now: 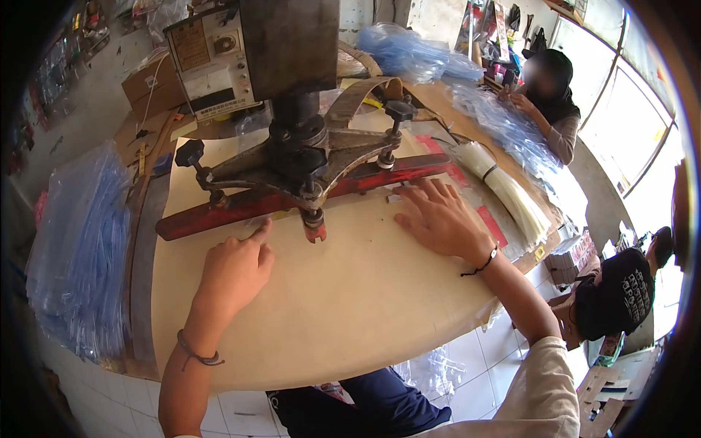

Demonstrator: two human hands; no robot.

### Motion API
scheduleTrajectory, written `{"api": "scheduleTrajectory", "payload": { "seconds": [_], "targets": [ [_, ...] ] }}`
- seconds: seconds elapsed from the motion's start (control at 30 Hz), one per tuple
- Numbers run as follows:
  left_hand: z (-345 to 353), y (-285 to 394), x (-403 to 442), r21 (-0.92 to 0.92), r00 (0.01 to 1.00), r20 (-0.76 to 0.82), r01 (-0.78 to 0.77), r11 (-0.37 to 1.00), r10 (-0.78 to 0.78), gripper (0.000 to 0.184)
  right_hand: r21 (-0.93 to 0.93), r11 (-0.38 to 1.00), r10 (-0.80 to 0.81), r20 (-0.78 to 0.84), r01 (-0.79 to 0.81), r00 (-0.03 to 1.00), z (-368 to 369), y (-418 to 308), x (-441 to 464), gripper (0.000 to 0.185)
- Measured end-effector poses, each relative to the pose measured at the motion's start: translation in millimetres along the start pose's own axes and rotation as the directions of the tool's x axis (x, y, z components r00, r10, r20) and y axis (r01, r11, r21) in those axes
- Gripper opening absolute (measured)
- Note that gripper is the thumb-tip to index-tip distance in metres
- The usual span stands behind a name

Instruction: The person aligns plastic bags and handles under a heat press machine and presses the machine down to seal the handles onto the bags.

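A large cream sheet (350,314) covers the work table under a press. The press head (299,164) stands over it, with black knobs and a long red bar (255,212) running across just above or on the sheet. My left hand (237,266) is at the left, its index finger stretched towards the bar's lower edge and its other fingers curled; it holds nothing that I can see. My right hand (442,219) lies with spread fingers on the sheet, fingertips close to the bar's right part. A small yellowish piece (281,215) shows beside the bar.
Stacked bluish clear plastic (80,255) lies at the left. A control box (212,62) stands behind. A bundle of pale strips (504,193) is at the right, with more plastic (504,131) beyond. One person (551,95) sits there; another wears a black cap (617,296).
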State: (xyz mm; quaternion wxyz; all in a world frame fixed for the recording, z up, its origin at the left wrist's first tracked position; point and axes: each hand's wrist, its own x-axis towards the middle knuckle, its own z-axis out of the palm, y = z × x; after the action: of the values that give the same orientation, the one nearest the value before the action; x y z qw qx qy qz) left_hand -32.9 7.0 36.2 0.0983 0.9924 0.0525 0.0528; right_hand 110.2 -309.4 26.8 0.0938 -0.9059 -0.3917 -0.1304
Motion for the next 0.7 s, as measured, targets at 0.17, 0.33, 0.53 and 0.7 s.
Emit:
{"api": "scheduleTrajectory", "payload": {
  "seconds": [0.17, 0.33, 0.53, 0.7],
  "targets": [
    [1.1, -0.5, -0.7, -0.014, 0.999, -0.039, -0.029, 0.999, 0.028, 0.049, 0.013, 1.0, -0.002, -0.005, 0.002, 1.0, 0.0, -0.3, -0.2, 0.049],
    [5.9, -1.6, -1.2, 0.028, 0.994, -0.078, -0.069, 0.997, 0.071, 0.049, 0.072, 0.997, 0.01, 0.027, -0.012, 1.0, 0.9, 2.7, -2.2, 0.049],
    [7.3, -3.6, 0.7, 0.04, 0.996, -0.061, -0.064, 0.997, 0.067, 0.05, 0.096, 0.995, 0.009, -0.011, -0.008, 1.0, 2.4, 1.3, -3.2, 0.05],
    [5.6, -3.6, 0.6, 0.029, 0.998, -0.038, -0.042, 0.999, 0.044, 0.05, 0.035, 0.999, -0.037, -0.031, 0.038, 0.999, 1.8, 1.2, -3.6, 0.049]
  ]
}}
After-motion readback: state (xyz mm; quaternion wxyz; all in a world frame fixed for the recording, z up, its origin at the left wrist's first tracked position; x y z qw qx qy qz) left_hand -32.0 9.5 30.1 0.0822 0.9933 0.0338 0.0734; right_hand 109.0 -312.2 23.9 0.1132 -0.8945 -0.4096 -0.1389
